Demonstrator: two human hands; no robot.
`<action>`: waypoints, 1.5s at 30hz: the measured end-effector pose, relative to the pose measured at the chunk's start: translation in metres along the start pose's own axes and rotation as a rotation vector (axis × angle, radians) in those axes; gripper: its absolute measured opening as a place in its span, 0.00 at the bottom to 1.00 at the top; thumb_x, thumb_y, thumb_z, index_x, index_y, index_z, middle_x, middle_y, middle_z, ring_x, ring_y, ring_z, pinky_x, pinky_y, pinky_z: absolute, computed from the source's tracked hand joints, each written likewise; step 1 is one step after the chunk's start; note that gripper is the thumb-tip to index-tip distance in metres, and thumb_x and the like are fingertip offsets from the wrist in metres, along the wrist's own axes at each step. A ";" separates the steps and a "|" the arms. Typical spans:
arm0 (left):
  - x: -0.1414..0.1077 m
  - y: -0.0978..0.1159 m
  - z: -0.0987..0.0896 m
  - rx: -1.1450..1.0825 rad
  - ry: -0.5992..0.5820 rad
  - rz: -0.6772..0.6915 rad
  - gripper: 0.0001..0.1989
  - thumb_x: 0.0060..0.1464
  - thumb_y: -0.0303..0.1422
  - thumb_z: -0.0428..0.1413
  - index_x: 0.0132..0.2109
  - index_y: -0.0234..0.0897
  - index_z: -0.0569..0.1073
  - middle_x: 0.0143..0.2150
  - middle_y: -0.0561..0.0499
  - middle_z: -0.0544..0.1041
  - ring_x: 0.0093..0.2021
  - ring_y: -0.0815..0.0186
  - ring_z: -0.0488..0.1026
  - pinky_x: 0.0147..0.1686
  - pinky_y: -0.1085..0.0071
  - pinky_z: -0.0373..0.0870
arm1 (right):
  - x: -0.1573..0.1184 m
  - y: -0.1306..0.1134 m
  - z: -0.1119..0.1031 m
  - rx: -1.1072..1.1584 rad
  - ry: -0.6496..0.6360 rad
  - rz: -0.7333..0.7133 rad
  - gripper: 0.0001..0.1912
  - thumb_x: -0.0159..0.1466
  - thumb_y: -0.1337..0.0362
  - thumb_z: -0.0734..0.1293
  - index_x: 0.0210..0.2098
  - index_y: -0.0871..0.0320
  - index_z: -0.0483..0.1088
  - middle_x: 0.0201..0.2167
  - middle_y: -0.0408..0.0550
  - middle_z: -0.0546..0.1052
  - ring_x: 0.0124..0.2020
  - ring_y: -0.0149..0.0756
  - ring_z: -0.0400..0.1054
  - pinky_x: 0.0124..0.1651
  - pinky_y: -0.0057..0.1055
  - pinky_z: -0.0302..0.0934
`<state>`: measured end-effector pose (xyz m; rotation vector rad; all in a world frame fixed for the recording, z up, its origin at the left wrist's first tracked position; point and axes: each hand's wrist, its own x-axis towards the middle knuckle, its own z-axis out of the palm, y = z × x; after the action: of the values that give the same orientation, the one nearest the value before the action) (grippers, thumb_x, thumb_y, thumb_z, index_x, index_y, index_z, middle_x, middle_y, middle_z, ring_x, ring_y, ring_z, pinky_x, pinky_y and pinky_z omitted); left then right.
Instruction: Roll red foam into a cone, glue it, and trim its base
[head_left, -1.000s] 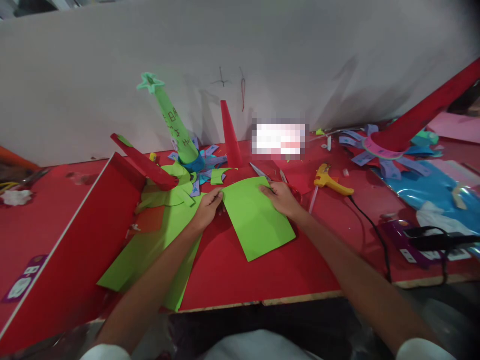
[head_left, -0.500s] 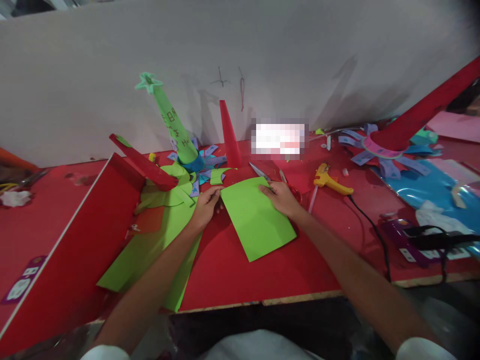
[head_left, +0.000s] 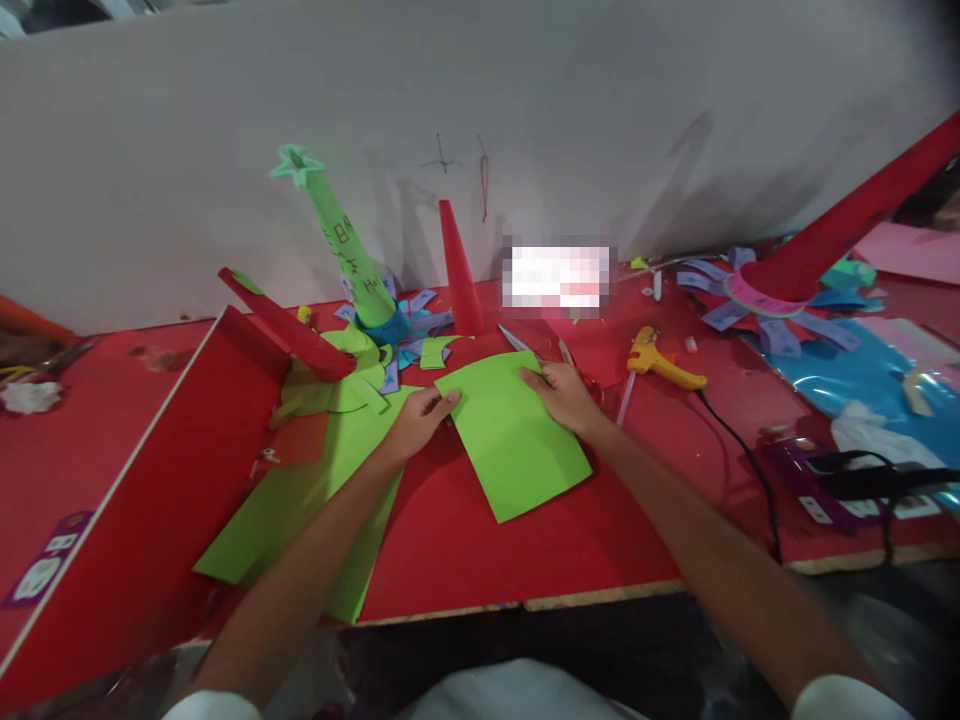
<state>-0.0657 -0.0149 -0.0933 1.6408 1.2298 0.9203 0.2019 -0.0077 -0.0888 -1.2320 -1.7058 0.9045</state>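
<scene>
A bright green sheet (head_left: 517, 440), roughly rectangular, is held by its far corners over the red table. My left hand (head_left: 420, 420) pinches its upper left corner, thumb on top. On the upper right edge, my right hand (head_left: 562, 393) grips the sheet with its thumb on the face and the other fingers mostly hidden. Just beyond the sheet lie scissors (head_left: 517, 342), partly covered, with red handles near my right hand. A small green cut piece (head_left: 435, 352) lies ahead of my left hand. Larger green sheets (head_left: 292, 520) rest under my left forearm.
A yellow glue gun (head_left: 664, 362) with a black cord lies to the right. Red cones (head_left: 461, 280) and a green cone with a star (head_left: 352, 250) stand toward the grey wall. On the left rises a red board (head_left: 150, 480); blue plastic (head_left: 847, 390) lies far right.
My left hand has shifted slightly right onto the sheet's corner, its thumb now lying over the face. My right hand and the sheet have barely moved.
</scene>
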 end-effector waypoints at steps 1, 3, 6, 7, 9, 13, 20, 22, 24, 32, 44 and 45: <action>0.000 -0.001 0.000 0.043 -0.009 0.002 0.33 0.56 0.63 0.56 0.24 0.37 0.70 0.19 0.53 0.71 0.21 0.70 0.66 0.24 0.72 0.61 | 0.000 -0.001 0.000 0.011 -0.004 -0.004 0.34 0.67 0.33 0.61 0.33 0.59 0.77 0.28 0.48 0.77 0.28 0.38 0.67 0.32 0.33 0.60; 0.001 -0.003 0.000 0.127 -0.041 -0.008 0.35 0.58 0.63 0.53 0.20 0.37 0.69 0.18 0.51 0.71 0.21 0.69 0.67 0.25 0.71 0.61 | -0.001 -0.003 0.000 0.026 -0.007 -0.012 0.33 0.66 0.34 0.62 0.33 0.59 0.77 0.28 0.48 0.78 0.29 0.38 0.68 0.32 0.33 0.61; 0.002 -0.005 -0.001 0.171 -0.109 -0.025 0.35 0.61 0.61 0.51 0.20 0.37 0.72 0.17 0.49 0.72 0.21 0.68 0.69 0.27 0.70 0.63 | -0.001 -0.005 0.001 0.035 -0.012 -0.020 0.34 0.66 0.33 0.62 0.34 0.59 0.78 0.28 0.48 0.77 0.29 0.39 0.69 0.34 0.34 0.62; 0.002 -0.005 -0.001 0.164 -0.122 -0.021 0.35 0.61 0.60 0.51 0.20 0.37 0.72 0.18 0.49 0.74 0.21 0.67 0.70 0.27 0.70 0.64 | 0.000 -0.005 0.001 0.036 -0.013 -0.020 0.34 0.66 0.33 0.62 0.34 0.59 0.78 0.28 0.49 0.77 0.30 0.40 0.69 0.34 0.34 0.63; 0.001 -0.004 -0.001 0.144 -0.131 -0.011 0.33 0.63 0.58 0.51 0.21 0.37 0.73 0.19 0.48 0.75 0.22 0.67 0.71 0.28 0.71 0.66 | -0.001 -0.005 0.001 0.032 -0.010 -0.014 0.34 0.66 0.33 0.62 0.34 0.58 0.79 0.28 0.49 0.78 0.31 0.41 0.70 0.34 0.34 0.63; -0.001 0.000 -0.001 0.126 -0.119 -0.018 0.33 0.64 0.55 0.52 0.20 0.37 0.73 0.17 0.48 0.74 0.20 0.68 0.70 0.27 0.72 0.65 | -0.002 -0.004 0.001 0.021 0.004 -0.004 0.33 0.66 0.33 0.62 0.33 0.57 0.78 0.29 0.50 0.78 0.32 0.42 0.71 0.34 0.34 0.63; -0.006 0.001 0.000 0.081 -0.162 0.056 0.31 0.64 0.58 0.53 0.24 0.36 0.73 0.21 0.49 0.76 0.23 0.67 0.72 0.27 0.72 0.65 | -0.003 -0.002 0.001 -0.006 0.120 -0.003 0.33 0.66 0.32 0.60 0.28 0.56 0.71 0.25 0.47 0.74 0.26 0.37 0.65 0.31 0.33 0.58; -0.005 -0.002 0.000 0.094 -0.165 0.057 0.32 0.64 0.58 0.53 0.23 0.37 0.72 0.20 0.50 0.76 0.23 0.67 0.73 0.27 0.72 0.65 | -0.004 -0.001 0.002 -0.005 0.126 0.015 0.34 0.65 0.30 0.60 0.25 0.55 0.67 0.22 0.45 0.70 0.24 0.35 0.61 0.29 0.33 0.55; -0.004 -0.003 0.000 0.077 -0.137 0.036 0.33 0.64 0.59 0.52 0.22 0.37 0.72 0.18 0.50 0.74 0.21 0.67 0.71 0.26 0.72 0.65 | -0.004 -0.001 0.003 0.013 0.095 0.032 0.35 0.63 0.28 0.60 0.24 0.54 0.64 0.21 0.44 0.66 0.23 0.34 0.58 0.27 0.32 0.53; -0.003 0.001 0.000 0.003 -0.020 -0.017 0.33 0.62 0.61 0.53 0.22 0.38 0.68 0.14 0.52 0.71 0.16 0.69 0.69 0.21 0.73 0.62 | -0.002 0.002 0.005 -0.023 0.009 0.034 0.34 0.63 0.29 0.62 0.27 0.56 0.68 0.25 0.46 0.71 0.27 0.35 0.62 0.29 0.32 0.56; -0.005 0.003 0.001 0.140 -0.163 0.051 0.31 0.65 0.54 0.53 0.21 0.38 0.69 0.17 0.51 0.72 0.20 0.69 0.69 0.27 0.73 0.63 | 0.000 0.006 0.003 -0.072 0.096 -0.007 0.37 0.65 0.28 0.58 0.31 0.57 0.72 0.27 0.49 0.76 0.29 0.38 0.67 0.36 0.35 0.61; -0.004 0.003 0.001 0.123 -0.152 0.051 0.30 0.65 0.54 0.53 0.22 0.38 0.69 0.17 0.52 0.72 0.20 0.69 0.69 0.27 0.73 0.63 | 0.001 0.006 0.002 -0.073 0.083 -0.007 0.37 0.65 0.28 0.58 0.31 0.57 0.73 0.27 0.48 0.76 0.29 0.38 0.67 0.36 0.35 0.61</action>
<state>-0.0652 -0.0194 -0.0911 1.8117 1.1642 0.7474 0.2022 -0.0057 -0.0952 -1.2928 -1.6893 0.7820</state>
